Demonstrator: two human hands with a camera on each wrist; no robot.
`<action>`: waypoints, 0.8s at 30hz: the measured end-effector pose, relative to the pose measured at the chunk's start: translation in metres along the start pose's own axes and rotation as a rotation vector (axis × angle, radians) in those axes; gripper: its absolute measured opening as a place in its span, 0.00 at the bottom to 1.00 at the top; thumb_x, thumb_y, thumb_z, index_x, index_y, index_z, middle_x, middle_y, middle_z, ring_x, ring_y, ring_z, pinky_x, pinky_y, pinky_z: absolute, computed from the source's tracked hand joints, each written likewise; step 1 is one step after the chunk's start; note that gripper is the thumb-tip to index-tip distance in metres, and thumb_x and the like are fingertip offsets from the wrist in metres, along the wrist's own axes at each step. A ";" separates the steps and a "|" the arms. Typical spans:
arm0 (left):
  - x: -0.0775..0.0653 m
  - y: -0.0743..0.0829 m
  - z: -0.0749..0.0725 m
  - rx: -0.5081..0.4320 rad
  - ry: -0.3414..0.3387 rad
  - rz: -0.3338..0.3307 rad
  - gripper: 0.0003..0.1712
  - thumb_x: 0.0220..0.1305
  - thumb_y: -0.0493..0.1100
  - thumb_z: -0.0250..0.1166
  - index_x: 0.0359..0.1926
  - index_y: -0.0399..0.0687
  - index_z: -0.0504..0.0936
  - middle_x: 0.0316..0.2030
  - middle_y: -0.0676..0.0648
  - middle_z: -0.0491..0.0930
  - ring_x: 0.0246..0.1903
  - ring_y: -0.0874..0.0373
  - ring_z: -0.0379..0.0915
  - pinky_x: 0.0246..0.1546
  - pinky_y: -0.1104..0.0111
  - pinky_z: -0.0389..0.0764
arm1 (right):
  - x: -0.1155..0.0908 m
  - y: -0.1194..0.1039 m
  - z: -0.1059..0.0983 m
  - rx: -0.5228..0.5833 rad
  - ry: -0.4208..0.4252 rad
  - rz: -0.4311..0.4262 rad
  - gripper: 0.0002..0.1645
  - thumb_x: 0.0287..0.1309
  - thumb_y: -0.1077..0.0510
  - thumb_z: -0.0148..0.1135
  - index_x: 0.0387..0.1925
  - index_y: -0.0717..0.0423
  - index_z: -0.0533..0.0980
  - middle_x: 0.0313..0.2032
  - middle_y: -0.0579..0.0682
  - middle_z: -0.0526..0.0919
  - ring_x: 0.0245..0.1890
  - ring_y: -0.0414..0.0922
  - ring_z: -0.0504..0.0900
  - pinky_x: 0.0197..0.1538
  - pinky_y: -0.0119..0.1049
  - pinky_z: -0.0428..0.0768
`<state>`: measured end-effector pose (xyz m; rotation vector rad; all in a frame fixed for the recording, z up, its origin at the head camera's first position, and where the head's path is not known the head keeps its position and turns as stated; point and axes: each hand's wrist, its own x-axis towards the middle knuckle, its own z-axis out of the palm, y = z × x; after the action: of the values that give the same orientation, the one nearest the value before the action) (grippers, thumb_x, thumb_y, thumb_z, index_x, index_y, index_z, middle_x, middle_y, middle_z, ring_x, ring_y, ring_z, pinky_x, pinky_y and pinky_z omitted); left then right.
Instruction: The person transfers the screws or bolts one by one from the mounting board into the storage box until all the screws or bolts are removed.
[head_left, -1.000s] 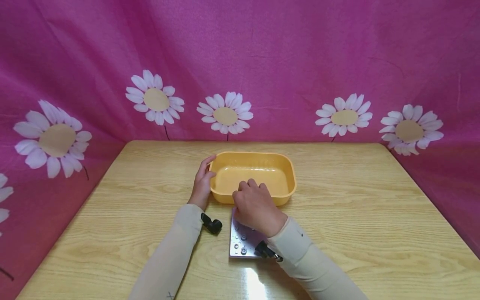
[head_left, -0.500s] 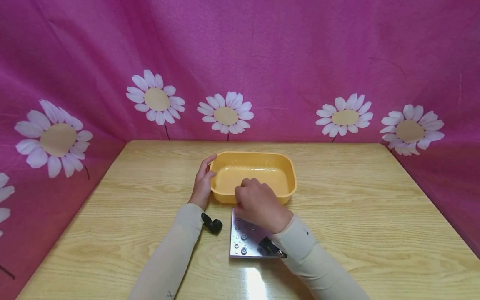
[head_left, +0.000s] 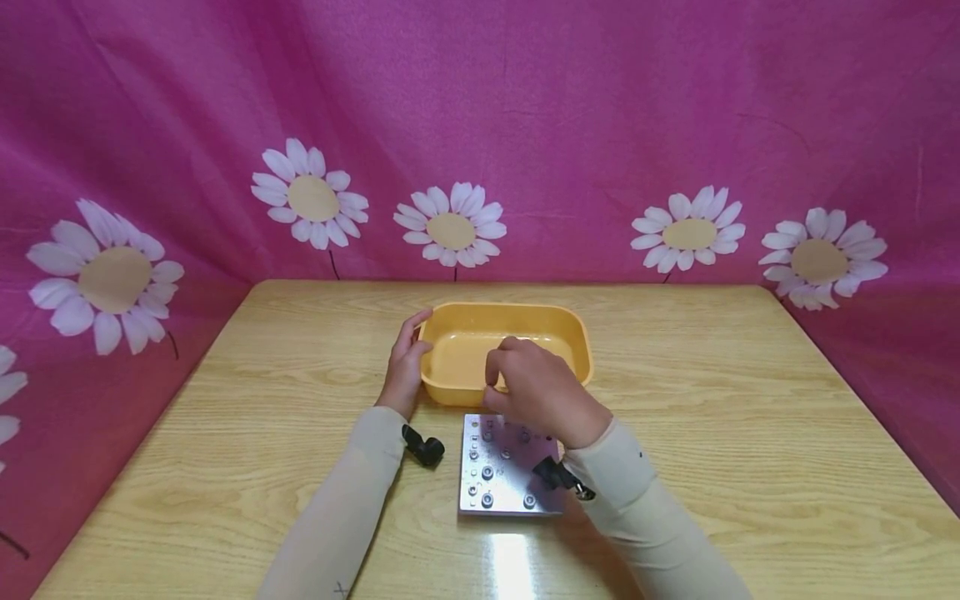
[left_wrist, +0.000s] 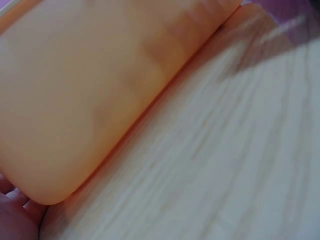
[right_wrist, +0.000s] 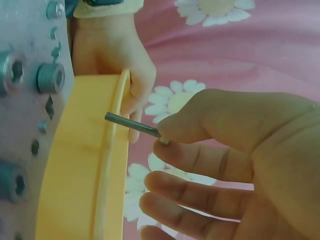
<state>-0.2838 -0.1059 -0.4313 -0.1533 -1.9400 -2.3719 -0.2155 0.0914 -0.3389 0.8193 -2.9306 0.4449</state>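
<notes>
In the right wrist view, my right hand (right_wrist: 220, 135) pinches a thin threaded screw (right_wrist: 132, 124) between thumb and index finger, its threaded end pointing away from the fingertips. The head view has this right hand (head_left: 543, 385) over the near rim of a yellow plastic basin (head_left: 450, 396). My left hand (head_left: 402, 367) grips the basin's left end, thumb over the rim. Just in front of the basin lies a metal plate (head_left: 517, 475), partly under my right wrist, with several socket-head bolts (head_left: 487, 500) and holes.
Everything stands on a wood-grain table (head_left: 712, 400). A pink cloth (head_left: 570, 100) with daisies hangs behind and along both sides. Black wrist cameras, such as the left one (head_left: 427, 451), jut from both sleeves.
My right hand has risen off the plate and moved right and away, over the basin's near rim, uncovering more bolts. My left hand and the basin have stayed in place.
</notes>
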 end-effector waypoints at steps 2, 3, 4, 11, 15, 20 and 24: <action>0.004 -0.007 -0.002 -0.007 0.004 0.001 0.33 0.62 0.27 0.43 0.70 0.40 0.61 0.68 0.38 0.60 0.63 0.42 0.59 0.62 0.50 0.62 | 0.000 0.003 -0.002 0.008 0.012 0.006 0.06 0.51 0.52 0.64 0.30 0.50 0.81 0.34 0.47 0.77 0.32 0.43 0.73 0.34 0.38 0.74; 0.006 -0.010 -0.003 -0.007 0.008 0.002 0.33 0.62 0.28 0.43 0.70 0.41 0.62 0.68 0.39 0.61 0.62 0.44 0.60 0.62 0.51 0.63 | 0.000 0.005 -0.003 0.014 0.017 0.007 0.07 0.51 0.52 0.64 0.29 0.50 0.81 0.34 0.47 0.78 0.32 0.43 0.73 0.33 0.38 0.73; 0.009 -0.015 -0.004 -0.004 0.014 0.005 0.33 0.62 0.28 0.43 0.70 0.43 0.63 0.68 0.41 0.61 0.62 0.45 0.61 0.62 0.52 0.64 | 0.000 0.006 -0.003 0.017 0.026 0.006 0.07 0.51 0.53 0.65 0.30 0.51 0.81 0.34 0.48 0.78 0.32 0.44 0.73 0.33 0.38 0.73; 0.012 -0.018 -0.006 0.013 0.025 -0.005 0.34 0.61 0.28 0.43 0.69 0.44 0.63 0.66 0.39 0.64 0.59 0.47 0.63 0.58 0.56 0.67 | 0.004 0.015 -0.002 0.063 0.082 0.035 0.07 0.52 0.54 0.65 0.30 0.52 0.82 0.31 0.47 0.77 0.28 0.44 0.72 0.32 0.37 0.72; 0.012 -0.018 -0.007 0.005 0.013 -0.015 0.34 0.62 0.27 0.42 0.70 0.43 0.61 0.67 0.38 0.61 0.60 0.46 0.62 0.59 0.55 0.65 | 0.006 0.022 0.001 0.103 0.121 0.048 0.05 0.53 0.56 0.64 0.29 0.52 0.82 0.33 0.48 0.79 0.30 0.44 0.73 0.33 0.36 0.73; 0.010 -0.018 -0.005 0.011 0.026 -0.001 0.33 0.62 0.29 0.43 0.69 0.47 0.64 0.67 0.42 0.62 0.60 0.49 0.62 0.59 0.56 0.65 | 0.008 0.029 0.004 0.144 0.152 0.076 0.05 0.55 0.57 0.64 0.29 0.53 0.82 0.32 0.47 0.80 0.30 0.43 0.74 0.33 0.36 0.75; 0.009 -0.018 -0.003 0.017 0.032 0.009 0.33 0.61 0.29 0.43 0.68 0.47 0.65 0.67 0.44 0.63 0.60 0.49 0.63 0.59 0.56 0.66 | 0.011 0.033 0.008 0.153 0.165 0.092 0.05 0.55 0.57 0.64 0.29 0.54 0.82 0.32 0.47 0.80 0.30 0.43 0.75 0.35 0.36 0.76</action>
<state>-0.2951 -0.1056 -0.4480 -0.1216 -1.9406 -2.3363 -0.2415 0.1107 -0.3534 0.6298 -2.8165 0.7145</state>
